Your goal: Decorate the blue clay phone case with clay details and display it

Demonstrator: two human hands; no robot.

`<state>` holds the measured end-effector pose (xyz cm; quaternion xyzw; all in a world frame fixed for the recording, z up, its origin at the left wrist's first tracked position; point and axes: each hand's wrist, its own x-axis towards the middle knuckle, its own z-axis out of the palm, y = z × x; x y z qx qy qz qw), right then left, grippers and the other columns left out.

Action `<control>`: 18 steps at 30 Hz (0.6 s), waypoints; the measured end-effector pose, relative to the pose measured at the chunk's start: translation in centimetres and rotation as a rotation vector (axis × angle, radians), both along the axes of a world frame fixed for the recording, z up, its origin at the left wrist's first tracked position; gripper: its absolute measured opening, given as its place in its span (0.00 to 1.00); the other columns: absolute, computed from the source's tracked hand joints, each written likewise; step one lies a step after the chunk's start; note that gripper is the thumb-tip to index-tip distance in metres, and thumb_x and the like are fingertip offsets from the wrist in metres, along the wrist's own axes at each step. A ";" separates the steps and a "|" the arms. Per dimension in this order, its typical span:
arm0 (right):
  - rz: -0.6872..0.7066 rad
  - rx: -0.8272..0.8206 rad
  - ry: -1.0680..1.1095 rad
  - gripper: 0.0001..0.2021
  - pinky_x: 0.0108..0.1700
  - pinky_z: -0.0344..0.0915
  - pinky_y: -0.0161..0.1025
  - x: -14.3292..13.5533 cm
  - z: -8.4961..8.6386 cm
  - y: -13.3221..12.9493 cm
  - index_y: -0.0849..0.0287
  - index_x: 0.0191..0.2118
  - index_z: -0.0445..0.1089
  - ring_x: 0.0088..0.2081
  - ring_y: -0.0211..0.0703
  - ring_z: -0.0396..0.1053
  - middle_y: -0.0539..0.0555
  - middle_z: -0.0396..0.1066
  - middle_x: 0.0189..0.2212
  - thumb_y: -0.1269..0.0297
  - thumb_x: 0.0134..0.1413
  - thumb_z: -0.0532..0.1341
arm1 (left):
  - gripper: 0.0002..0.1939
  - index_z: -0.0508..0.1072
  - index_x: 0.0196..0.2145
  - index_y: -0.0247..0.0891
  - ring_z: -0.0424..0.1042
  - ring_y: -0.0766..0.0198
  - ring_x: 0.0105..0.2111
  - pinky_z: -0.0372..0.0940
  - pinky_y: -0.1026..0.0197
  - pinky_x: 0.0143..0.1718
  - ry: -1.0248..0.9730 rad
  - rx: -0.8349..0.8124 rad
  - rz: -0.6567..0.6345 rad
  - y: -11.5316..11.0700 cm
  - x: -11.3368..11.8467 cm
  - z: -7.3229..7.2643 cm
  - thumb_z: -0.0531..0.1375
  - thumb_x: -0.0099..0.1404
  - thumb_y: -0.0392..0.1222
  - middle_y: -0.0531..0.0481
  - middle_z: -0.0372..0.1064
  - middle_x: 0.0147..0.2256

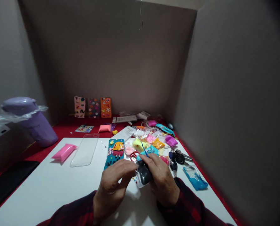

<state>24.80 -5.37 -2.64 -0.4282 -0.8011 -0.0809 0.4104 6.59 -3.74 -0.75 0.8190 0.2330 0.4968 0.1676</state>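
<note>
My right hand (162, 177) is wrapped round a clear packet with black clay (144, 172) in it, and a thin blue tool (144, 149) sticks up from between its fingers. My left hand (114, 183) is curved at the packet's left side, its fingertips at the packet's edge; whether they pinch it is hard to make out. Just beyond my left hand lies a teal phone case (116, 152) decorated with an orange figure. Red-handled scissors (134, 156) lie partly behind my hands.
Coloured clay packets (157, 143) crowd the board's (52, 191) back right, near keys (178, 157). A blue packet (195, 179) lies right. Left are a pink packet (64, 152), a clear case (85, 151) and a purple bottle (33, 122). Decorated cases (106, 107) stand behind.
</note>
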 end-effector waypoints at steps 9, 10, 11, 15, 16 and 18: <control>-0.016 0.015 -0.071 0.15 0.35 0.66 0.43 0.3 0.4 -0.1 0.66 0.47 0.68 0.35 0.47 0.67 0.60 0.69 0.32 0.74 0.58 0.49 | 0.15 0.70 0.41 0.37 0.66 0.66 0.31 0.63 0.63 0.32 0.182 0.196 -0.017 0.6 0.0 -0.3 0.56 0.60 0.22 0.49 0.70 0.30; -0.010 0.001 -0.076 0.14 0.34 0.65 0.42 0.3 0.4 -0.1 0.65 0.46 0.68 0.34 0.46 0.66 0.60 0.69 0.32 0.74 0.58 0.50 | 0.14 0.70 0.40 0.37 0.65 0.65 0.30 0.62 0.62 0.31 0.208 0.212 -0.011 0.6 0.0 -0.3 0.56 0.60 0.22 0.49 0.69 0.29; -0.003 -0.015 -0.077 0.14 0.34 0.65 0.42 0.3 0.3 -0.1 0.65 0.45 0.69 0.34 0.46 0.66 0.59 0.69 0.31 0.73 0.57 0.50 | 0.14 0.69 0.39 0.37 0.64 0.65 0.30 0.61 0.62 0.31 0.230 0.225 -0.008 0.5 0.0 -0.3 0.56 0.60 0.22 0.50 0.69 0.28; 0.030 -0.058 -0.053 0.15 0.33 0.63 0.42 0.4 0.1 0.0 0.64 0.46 0.68 0.33 0.47 0.65 0.59 0.69 0.31 0.73 0.52 0.52 | 0.12 0.69 0.38 0.35 0.62 0.65 0.30 0.59 0.62 0.31 0.250 0.249 -0.017 0.3 0.0 0.0 0.55 0.59 0.22 0.49 0.68 0.28; 0.040 -0.071 -0.045 0.16 0.33 0.63 0.42 0.5 0.0 0.0 0.64 0.46 0.68 0.33 0.47 0.65 0.59 0.68 0.32 0.73 0.51 0.53 | 0.12 0.68 0.37 0.35 0.62 0.65 0.30 0.59 0.62 0.31 0.249 0.243 -0.023 0.3 0.0 0.0 0.55 0.60 0.22 0.48 0.68 0.28; 0.064 -0.104 -0.032 0.18 0.33 0.63 0.42 0.5 0.0 -0.1 0.64 0.47 0.68 0.34 0.47 0.65 0.59 0.68 0.32 0.73 0.50 0.53 | 0.11 0.68 0.36 0.35 0.61 0.65 0.29 0.58 0.62 0.31 0.246 0.221 -0.038 0.3 0.0 0.2 0.54 0.60 0.22 0.48 0.68 0.28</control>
